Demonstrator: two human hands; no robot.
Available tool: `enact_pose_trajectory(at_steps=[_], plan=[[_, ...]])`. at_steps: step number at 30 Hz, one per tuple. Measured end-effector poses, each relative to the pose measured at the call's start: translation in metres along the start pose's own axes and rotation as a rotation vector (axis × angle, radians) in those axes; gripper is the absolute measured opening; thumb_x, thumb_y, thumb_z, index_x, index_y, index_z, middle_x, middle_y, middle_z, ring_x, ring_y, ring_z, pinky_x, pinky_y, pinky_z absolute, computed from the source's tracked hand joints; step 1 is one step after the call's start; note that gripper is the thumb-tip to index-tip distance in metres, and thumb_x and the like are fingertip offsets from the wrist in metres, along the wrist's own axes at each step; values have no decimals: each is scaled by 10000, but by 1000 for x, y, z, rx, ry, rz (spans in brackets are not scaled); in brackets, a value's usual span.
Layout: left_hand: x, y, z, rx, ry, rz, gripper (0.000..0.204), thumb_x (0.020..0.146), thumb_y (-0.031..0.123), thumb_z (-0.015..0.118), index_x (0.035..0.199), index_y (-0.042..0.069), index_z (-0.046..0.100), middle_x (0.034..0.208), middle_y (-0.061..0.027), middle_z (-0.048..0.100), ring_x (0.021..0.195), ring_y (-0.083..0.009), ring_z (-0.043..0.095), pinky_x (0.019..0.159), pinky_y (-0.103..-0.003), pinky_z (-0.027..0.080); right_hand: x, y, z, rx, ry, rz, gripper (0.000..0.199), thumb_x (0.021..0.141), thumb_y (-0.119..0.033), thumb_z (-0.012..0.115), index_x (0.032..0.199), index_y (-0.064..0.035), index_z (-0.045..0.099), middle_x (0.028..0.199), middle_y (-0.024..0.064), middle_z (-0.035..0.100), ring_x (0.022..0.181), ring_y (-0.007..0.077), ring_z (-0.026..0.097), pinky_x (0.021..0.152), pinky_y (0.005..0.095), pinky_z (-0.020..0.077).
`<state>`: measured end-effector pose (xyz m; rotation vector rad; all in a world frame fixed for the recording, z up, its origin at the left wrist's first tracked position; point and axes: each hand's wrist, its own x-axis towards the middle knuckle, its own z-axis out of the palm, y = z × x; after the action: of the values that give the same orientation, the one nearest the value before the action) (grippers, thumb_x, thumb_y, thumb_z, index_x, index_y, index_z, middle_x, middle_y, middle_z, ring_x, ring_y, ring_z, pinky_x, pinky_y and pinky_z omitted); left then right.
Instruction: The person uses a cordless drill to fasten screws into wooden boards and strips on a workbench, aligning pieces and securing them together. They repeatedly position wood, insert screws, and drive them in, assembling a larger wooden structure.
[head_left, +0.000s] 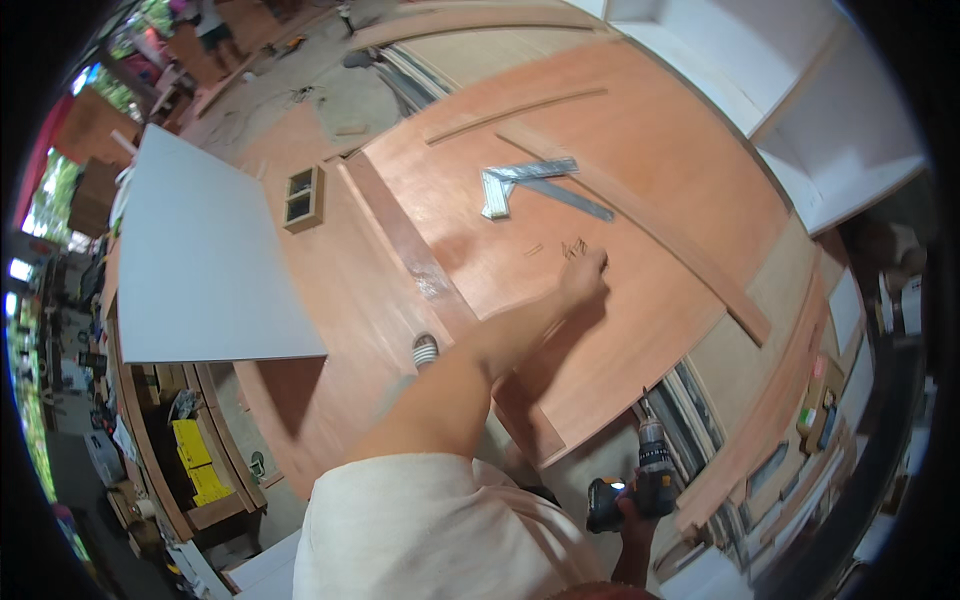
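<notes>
Left hand (pixel 583 275): fingers pinched on small screws (pixel 572 247) on smooth plywood surface (pixel 640 190). Right hand (pixel 633 508): fingers clenched round drill (pixel 640 475).

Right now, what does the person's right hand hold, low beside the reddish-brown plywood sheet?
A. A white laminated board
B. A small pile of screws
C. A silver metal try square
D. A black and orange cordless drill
D: the right hand grips the black and orange cordless drill below the plywood's near edge, while the left hand reaches to small screws on the sheet.
</notes>
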<state>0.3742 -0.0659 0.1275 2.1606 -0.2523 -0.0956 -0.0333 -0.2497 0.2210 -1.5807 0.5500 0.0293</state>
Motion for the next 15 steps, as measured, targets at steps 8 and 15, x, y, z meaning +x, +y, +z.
enact_pose_trajectory(at_steps=[8,15], plan=[[-101,-1,-154,-1685,-222,-755,114,989,21,435,1055,75,511,957,-76,623,900,-233,673,779,-371,579,54,-73,142,-254,-236,-311,203,657,-101,664,846,-28,648,744,48,634,670,181,619,654,338,517],[-140,-17,-302,-1772,0,-782,112,1033,94,429,1009,97,538,1002,-59,628,1005,-224,659,866,-373,571,22,-145,266,-225,-393,-340,187,686,-117,725,840,-32,661,752,50,659,668,180,639,658,335,531]])
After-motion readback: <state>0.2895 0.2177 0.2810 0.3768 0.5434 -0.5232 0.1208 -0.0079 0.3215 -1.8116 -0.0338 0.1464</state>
